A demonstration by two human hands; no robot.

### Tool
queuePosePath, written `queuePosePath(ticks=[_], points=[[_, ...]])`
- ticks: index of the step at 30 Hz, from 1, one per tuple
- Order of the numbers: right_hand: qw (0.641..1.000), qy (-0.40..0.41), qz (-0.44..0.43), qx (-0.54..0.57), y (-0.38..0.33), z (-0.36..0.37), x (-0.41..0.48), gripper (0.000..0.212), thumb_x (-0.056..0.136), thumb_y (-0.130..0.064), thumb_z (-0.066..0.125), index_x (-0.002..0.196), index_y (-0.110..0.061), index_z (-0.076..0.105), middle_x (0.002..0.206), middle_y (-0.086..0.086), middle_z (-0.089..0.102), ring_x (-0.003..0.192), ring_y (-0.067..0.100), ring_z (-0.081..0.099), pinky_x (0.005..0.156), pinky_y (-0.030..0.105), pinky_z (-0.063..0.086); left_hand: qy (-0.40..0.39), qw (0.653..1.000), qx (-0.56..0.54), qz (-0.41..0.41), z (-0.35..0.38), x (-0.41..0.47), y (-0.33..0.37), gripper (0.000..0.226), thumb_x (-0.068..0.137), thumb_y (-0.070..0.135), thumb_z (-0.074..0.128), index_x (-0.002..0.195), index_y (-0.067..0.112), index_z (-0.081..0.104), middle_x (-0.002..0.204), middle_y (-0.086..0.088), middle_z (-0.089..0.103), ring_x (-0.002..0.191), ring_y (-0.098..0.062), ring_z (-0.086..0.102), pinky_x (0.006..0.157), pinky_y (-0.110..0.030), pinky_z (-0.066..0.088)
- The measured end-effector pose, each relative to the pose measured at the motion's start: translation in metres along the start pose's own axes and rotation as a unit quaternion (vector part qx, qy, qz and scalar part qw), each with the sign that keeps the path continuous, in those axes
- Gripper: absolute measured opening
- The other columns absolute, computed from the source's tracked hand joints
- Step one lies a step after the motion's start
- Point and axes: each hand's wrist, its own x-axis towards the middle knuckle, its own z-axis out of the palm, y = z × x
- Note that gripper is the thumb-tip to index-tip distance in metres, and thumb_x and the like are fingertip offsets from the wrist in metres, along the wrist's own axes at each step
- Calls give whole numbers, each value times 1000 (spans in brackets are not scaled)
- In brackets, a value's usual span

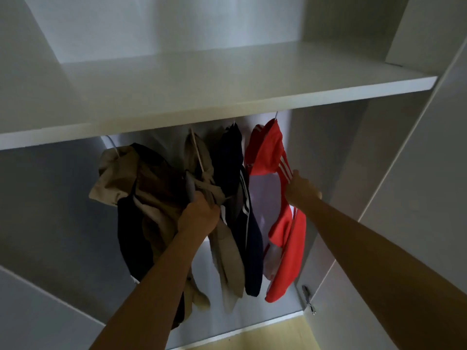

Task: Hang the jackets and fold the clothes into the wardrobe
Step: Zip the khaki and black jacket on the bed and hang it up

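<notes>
Several jackets hang under the white wardrobe shelf (227,102). Leftmost is a beige and dark brown jacket (141,188) on a hanger, then a tan jacket (227,248), a navy jacket (249,238) with white stripes, and a red jacket (285,248) with white stripes at the right. My left hand (199,213) grips the tan fabric and a grey hanger end between the brown and tan jackets. My right hand (302,189) holds the red jacket's right shoulder at its striped sleeve; its fingers are hidden behind the cloth. The rail is hidden behind the shelf.
The upper shelf compartment above the jackets holds nothing visible. The wardrobe's right side wall (328,198) stands close to the red jacket, with a door hinge (307,296) low on it. A yellowish floor (273,334) shows below the wardrobe base.
</notes>
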Motion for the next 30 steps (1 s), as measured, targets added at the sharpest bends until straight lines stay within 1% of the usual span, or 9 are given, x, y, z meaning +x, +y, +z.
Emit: queuePosePath(ticks=[2,5,9,13,16,18,23,26,30], points=[[999,21,-1,38,1,4,-26,55,94,-21,45,145,-13,24,135,18,44,123,40,46,97,46,41,-17,997,-74,23,-6,-12,-3,39,93,28,54,125,13,38,91,-2,55,84,-23,57,72,-34,48],[991,60,-31,119,5,16,-85,54,91,-12,51,142,-8,33,134,21,41,122,40,44,99,44,38,-50,985,-151,67,-8,-35,-15,42,95,22,52,133,15,36,83,3,53,78,-17,56,70,-32,47],[974,58,19,218,18,50,-188,40,94,-15,52,134,-12,48,131,12,48,116,29,53,97,42,45,-131,967,-175,130,9,-75,-50,28,95,20,52,122,15,47,98,1,57,94,-23,59,76,-27,46],[954,59,84,281,30,67,-274,26,95,-15,54,121,-20,56,123,-3,52,109,11,54,88,20,42,-254,932,-195,169,22,-117,-78,20,95,19,54,115,20,54,100,1,64,94,-19,61,79,-35,51],[938,104,113,310,39,56,-315,24,96,-16,51,119,-21,58,117,-9,53,99,0,55,75,1,39,-293,910,-219,196,24,-150,-84,17,93,13,54,100,28,59,89,9,68,86,-13,64,77,-32,50],[933,125,120,315,48,43,-341,23,97,-20,49,119,-23,58,116,-14,51,90,-12,51,67,-4,38,-298,904,-202,229,26,-175,-78,23,93,15,52,92,38,58,84,16,69,82,-6,64,73,-27,48],[916,164,163,328,114,0,-428,23,97,-22,48,116,-30,58,120,-15,54,99,-5,53,69,-4,36,-350,846,-184,356,51,-256,-13,17,93,22,52,90,38,58,84,18,68,82,-5,64,70,-17,47],[883,217,222,352,173,-16,-516,22,96,-19,50,109,-34,60,114,-19,59,94,-12,55,70,-1,38,-384,797,-181,429,75,-338,17,20,93,18,53,90,38,57,84,19,67,81,-4,65,71,-20,48],[830,294,311,359,245,-44,-652,21,94,-14,52,107,-27,62,105,-17,63,82,-9,57,65,6,41,-447,742,-187,464,103,-478,40,19,93,16,53,91,35,58,84,16,67,80,-6,65,73,-23,49]])
